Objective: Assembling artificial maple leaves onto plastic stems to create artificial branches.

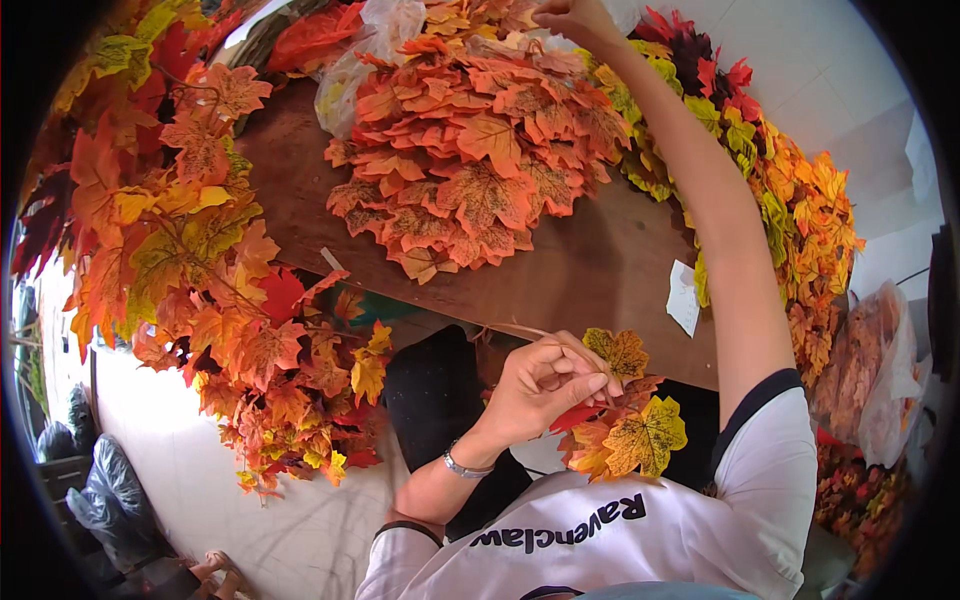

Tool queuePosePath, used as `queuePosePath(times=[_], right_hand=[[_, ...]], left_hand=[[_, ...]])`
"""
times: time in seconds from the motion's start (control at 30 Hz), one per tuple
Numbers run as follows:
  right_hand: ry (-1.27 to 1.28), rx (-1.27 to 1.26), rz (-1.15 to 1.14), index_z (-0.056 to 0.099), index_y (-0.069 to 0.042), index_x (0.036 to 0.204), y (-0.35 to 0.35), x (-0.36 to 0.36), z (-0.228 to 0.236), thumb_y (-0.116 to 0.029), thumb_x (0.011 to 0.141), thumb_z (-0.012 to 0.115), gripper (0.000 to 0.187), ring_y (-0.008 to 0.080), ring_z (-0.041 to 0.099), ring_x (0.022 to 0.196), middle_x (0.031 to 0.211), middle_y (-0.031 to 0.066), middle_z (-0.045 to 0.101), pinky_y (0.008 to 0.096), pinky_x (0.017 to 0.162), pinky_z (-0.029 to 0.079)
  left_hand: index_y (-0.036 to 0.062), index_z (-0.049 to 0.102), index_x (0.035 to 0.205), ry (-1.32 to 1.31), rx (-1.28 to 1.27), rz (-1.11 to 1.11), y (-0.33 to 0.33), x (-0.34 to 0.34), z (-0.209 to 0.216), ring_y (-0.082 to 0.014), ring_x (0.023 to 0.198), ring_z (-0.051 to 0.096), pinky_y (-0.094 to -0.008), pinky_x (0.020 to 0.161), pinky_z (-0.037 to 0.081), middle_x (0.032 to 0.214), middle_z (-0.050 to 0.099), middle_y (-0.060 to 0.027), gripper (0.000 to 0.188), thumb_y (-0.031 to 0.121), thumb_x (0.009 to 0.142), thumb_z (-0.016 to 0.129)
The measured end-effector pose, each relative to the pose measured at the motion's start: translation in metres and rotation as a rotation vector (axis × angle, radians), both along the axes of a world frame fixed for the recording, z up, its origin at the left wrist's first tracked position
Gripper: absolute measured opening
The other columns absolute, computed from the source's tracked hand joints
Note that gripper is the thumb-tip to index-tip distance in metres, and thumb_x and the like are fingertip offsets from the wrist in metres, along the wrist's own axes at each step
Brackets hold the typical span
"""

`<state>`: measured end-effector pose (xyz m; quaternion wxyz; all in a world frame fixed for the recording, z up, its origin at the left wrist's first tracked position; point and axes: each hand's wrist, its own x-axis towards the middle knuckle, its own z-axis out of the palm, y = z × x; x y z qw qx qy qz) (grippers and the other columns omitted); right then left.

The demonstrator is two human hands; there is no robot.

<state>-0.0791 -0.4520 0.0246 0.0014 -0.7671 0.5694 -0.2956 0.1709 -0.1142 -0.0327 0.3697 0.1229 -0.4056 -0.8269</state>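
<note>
My left hand (552, 385) is closed in front of my body, near the table's front edge. It pinches an artificial maple-leaf garland (650, 437) whose yellow, orange and red leaves hang to the right of the fingers. A thin brown stem runs leftward from this hand along the edge. My right arm stretches across the table, and my right hand (580, 20) is at the far side, by yellow-orange leaves behind the big pile. Its fingers are curled, partly cut off by the picture's upper border; what they hold, if anything, is hidden. A large pile of orange artificial maple leaves (490, 150) lies between the hands.
The brown wooden table (300, 190) carries the piles. Finished-looking leaf garlands (215, 290) drape over its left side. Yellow, green and red leaves (790, 210) line the right. A white paper slip (683, 298) lies near the edge. A clear plastic bag (870, 370) holds orange leaves at right.
</note>
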Motion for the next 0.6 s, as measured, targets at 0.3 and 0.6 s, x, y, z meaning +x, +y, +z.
queuePosePath(times=[0.3,0.6], right_hand=[[0.06,0.08,0.095,0.065,-0.005,0.086,0.125,-0.03,0.006,-0.014,0.069,0.056,0.021,0.0173,0.06,0.067,0.074,0.0074,0.064,0.0277,0.063,0.047],[-0.233,0.135,-0.299,0.062,-0.004,0.094,0.159,-0.021,-0.03,-0.022,0.076,0.063,0.025,0.0065,0.058,0.071,0.076,0.0032,0.064,0.021,0.061,0.044]], left_hand=[[-0.0012,0.051,0.085,-0.036,-0.03,0.01,0.005,-0.01,0.0,-0.0116,0.074,0.059,-0.0229,0.067,0.048,0.083,0.061,-0.0101,0.003,0.0,0.083,0.054],[0.0007,0.048,0.081,-0.101,-0.072,0.047,0.014,-0.026,-0.003,-0.0143,0.075,0.06,-0.0235,0.063,0.049,0.082,0.06,-0.0099,0.006,0.0,0.083,0.054]])
